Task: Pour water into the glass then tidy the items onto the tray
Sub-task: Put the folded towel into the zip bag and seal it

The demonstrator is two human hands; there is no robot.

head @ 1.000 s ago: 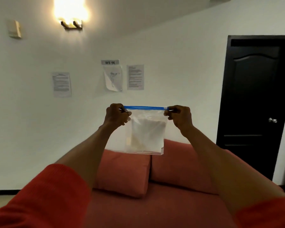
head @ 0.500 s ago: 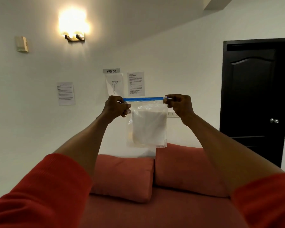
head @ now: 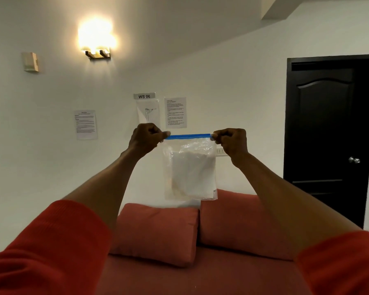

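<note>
A clear zip bag (head: 190, 171) with a blue seal strip hangs in the air in front of the wall, something white folded inside it. My left hand (head: 146, 138) pinches the left end of the blue strip. My right hand (head: 231, 141) pinches the right end, and the strip is stretched level between them. Both arms reach out straight at about head height. No glass, water or tray is in view.
Below the bag lies a red bed or couch (head: 200, 275) with two red cushions (head: 158, 233) against the white wall. A black door (head: 332, 135) stands at the right. Papers (head: 175, 112) and a lit wall lamp (head: 97, 39) hang on the wall.
Both hands and the bag rose against the wall over the first half second and then held level. The view tilted slightly downward, showing more of the cushions. The grip on the strip is unchanged.
</note>
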